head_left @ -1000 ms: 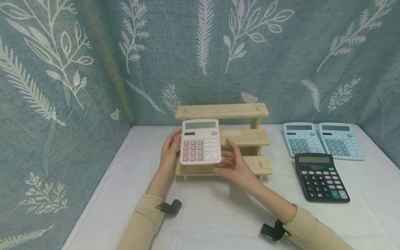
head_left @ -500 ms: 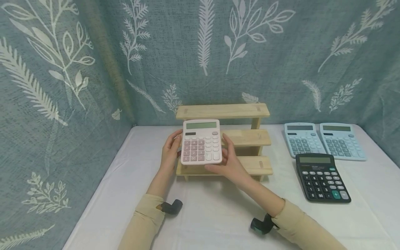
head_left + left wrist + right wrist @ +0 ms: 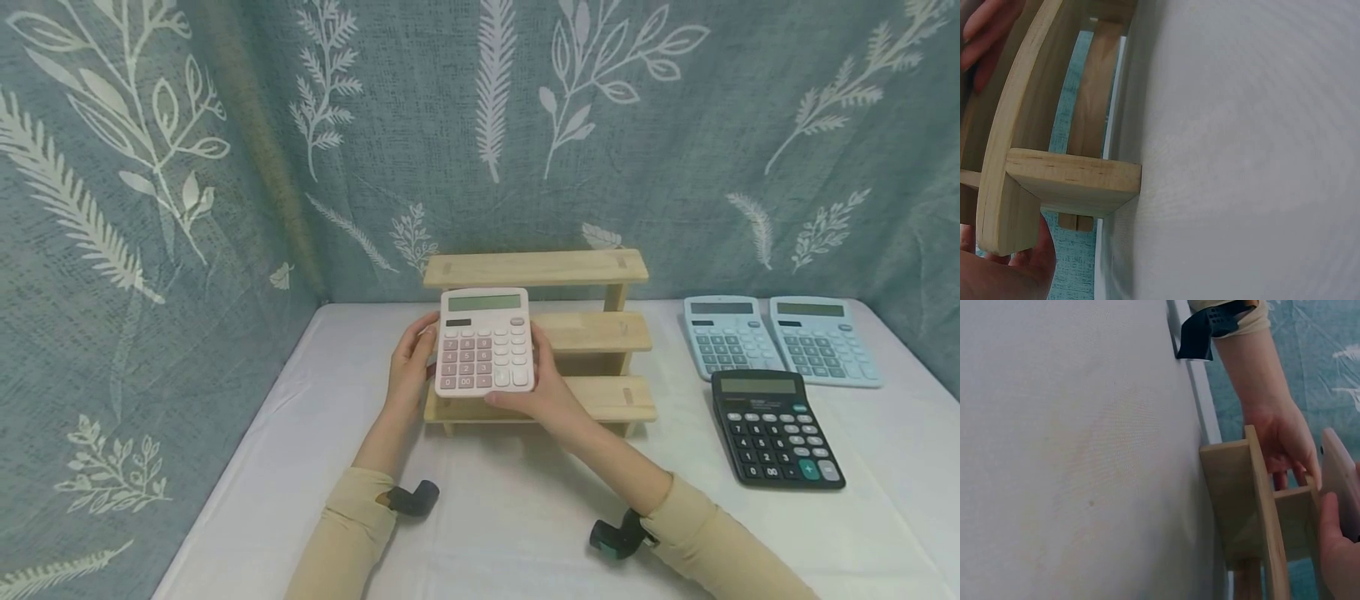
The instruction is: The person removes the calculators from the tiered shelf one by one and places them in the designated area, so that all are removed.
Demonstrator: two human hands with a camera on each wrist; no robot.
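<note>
A pink-and-white calculator (image 3: 486,343) with a grey display leans upright on the three-tier wooden stand (image 3: 600,398), its keys facing me. My right hand (image 3: 546,393) grips its lower right side, the thumb along the bottom edge and the other fingers mostly hidden behind. At the left end of the stand is my left hand (image 3: 408,362). In the left wrist view this left hand (image 3: 1013,272) curls round the end of a wooden board. The right wrist view shows the calculator (image 3: 1340,478) a little apart from the left thumb.
Two light blue calculators, one on the left (image 3: 727,333) and one on the right (image 3: 821,342), lie at the back right. A black calculator (image 3: 776,429) lies in front, near their lower edges. A patterned blue-green curtain (image 3: 450,125) hangs behind the white-covered table (image 3: 495,533).
My right hand has moved left from beside the calculator and closed its grip on the lower right side. The left hand and the calculator look unmoved.
</note>
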